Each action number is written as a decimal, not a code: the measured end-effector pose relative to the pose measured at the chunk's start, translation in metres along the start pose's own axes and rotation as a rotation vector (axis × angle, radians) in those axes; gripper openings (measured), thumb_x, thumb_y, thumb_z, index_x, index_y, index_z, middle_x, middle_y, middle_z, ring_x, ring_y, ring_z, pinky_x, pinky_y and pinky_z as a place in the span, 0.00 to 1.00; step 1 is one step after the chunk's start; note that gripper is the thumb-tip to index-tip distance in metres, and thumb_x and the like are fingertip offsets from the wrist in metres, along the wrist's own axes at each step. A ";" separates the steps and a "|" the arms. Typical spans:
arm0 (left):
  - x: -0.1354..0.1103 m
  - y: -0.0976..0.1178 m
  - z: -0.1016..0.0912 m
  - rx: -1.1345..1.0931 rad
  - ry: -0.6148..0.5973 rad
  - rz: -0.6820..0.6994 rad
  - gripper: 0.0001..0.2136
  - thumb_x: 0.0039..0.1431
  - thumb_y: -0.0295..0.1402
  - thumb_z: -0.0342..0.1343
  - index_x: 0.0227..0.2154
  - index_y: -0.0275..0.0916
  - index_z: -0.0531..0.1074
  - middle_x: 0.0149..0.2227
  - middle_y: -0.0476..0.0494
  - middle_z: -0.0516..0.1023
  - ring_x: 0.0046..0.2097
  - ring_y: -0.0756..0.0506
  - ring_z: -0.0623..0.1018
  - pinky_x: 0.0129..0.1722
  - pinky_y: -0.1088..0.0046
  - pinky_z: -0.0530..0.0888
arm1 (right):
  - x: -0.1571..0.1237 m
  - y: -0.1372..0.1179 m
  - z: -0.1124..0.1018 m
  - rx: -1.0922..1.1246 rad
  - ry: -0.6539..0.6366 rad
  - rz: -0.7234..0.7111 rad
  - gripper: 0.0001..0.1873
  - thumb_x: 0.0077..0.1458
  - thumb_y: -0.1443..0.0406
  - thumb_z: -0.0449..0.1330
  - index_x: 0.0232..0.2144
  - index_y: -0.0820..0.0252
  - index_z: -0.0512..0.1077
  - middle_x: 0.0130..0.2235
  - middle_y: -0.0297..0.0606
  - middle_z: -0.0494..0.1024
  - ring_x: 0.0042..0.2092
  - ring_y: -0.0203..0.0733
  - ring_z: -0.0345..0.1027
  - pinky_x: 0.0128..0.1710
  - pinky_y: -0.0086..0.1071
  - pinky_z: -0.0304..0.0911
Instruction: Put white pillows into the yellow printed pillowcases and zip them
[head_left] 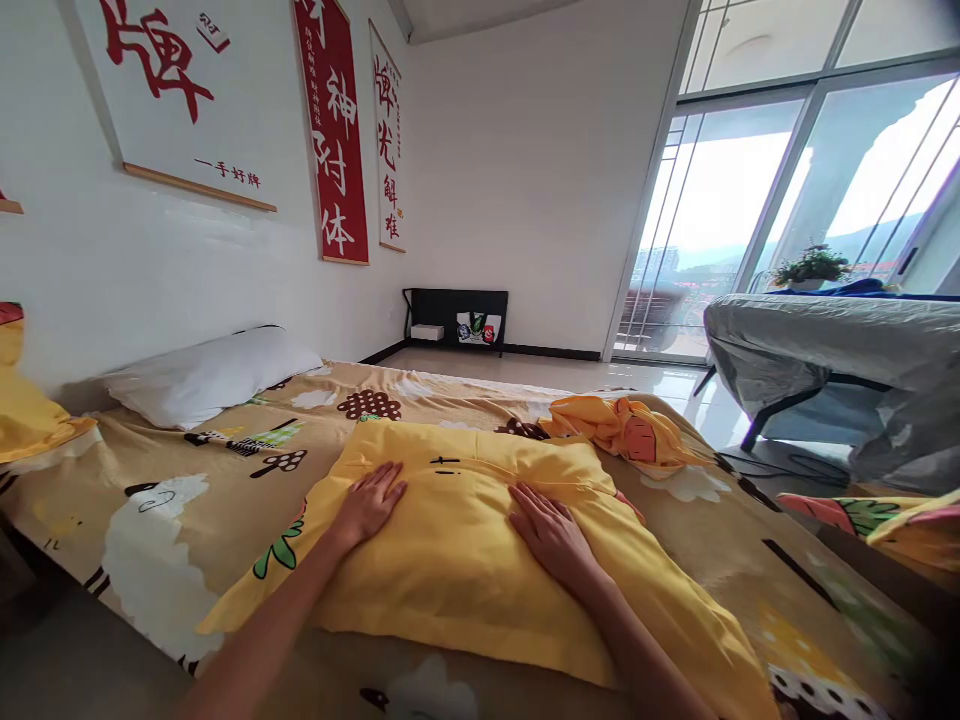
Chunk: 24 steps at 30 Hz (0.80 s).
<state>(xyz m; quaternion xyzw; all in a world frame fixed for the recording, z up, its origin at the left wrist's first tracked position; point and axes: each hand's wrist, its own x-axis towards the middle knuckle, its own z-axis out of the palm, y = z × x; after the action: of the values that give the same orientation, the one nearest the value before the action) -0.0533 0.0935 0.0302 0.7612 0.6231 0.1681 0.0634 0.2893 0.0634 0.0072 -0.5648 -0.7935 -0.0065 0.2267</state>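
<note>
A plump yellow pillow [450, 560] lies across the patterned bed sheet [277, 520] in front of me. My left hand [373, 500] rests flat on its left upper part, fingers stretched out. On the right upper part lies my right hand [551, 525], also flat with the fingers pointing away from me. Between the hands, near the pillow's far side, runs a seam or overlap with small dark marks. Green leaf print shows at the pillow's left edge.
A white pillow [214, 375] lies against the left wall. Crumpled orange-yellow cloth [626, 430] sits beyond the yellow pillow. More yellow fabric shows at the far left and right edges. A plastic-covered table [832, 330] stands right, by the glass doors. A low black shelf [442, 302] stands at the back.
</note>
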 end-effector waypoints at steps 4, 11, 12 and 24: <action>-0.002 -0.025 -0.002 0.031 -0.013 -0.097 0.26 0.67 0.45 0.34 0.64 0.43 0.57 0.68 0.43 0.53 0.69 0.42 0.52 0.65 0.52 0.52 | -0.009 0.022 -0.009 -0.139 -0.008 0.130 0.28 0.65 0.56 0.44 0.61 0.63 0.63 0.62 0.45 0.64 0.65 0.46 0.54 0.63 0.45 0.50; -0.006 -0.046 -0.001 0.024 -0.023 -0.208 0.27 0.67 0.45 0.32 0.66 0.43 0.52 0.69 0.41 0.49 0.69 0.41 0.51 0.63 0.49 0.54 | -0.030 0.060 -0.017 -0.159 -0.083 0.320 0.29 0.65 0.54 0.42 0.63 0.58 0.60 0.66 0.39 0.58 0.67 0.46 0.48 0.63 0.47 0.49; -0.007 -0.046 -0.001 0.022 -0.024 -0.212 0.28 0.67 0.45 0.32 0.66 0.43 0.51 0.69 0.42 0.49 0.69 0.41 0.50 0.64 0.49 0.53 | -0.031 0.061 -0.016 -0.157 -0.083 0.333 0.29 0.65 0.54 0.42 0.64 0.57 0.59 0.66 0.38 0.57 0.67 0.45 0.47 0.63 0.46 0.49; -0.007 -0.047 0.003 0.018 -0.014 -0.235 0.30 0.66 0.46 0.32 0.66 0.39 0.52 0.69 0.41 0.48 0.69 0.42 0.50 0.65 0.52 0.52 | -0.037 0.066 -0.004 -0.204 -0.019 0.392 0.30 0.65 0.52 0.41 0.64 0.58 0.58 0.66 0.38 0.57 0.68 0.43 0.45 0.63 0.44 0.48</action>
<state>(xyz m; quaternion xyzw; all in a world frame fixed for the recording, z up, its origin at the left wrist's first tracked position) -0.0971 0.0971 0.0121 0.6847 0.7090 0.1485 0.0802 0.3593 0.0532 -0.0192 -0.7281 -0.6660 -0.0372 0.1578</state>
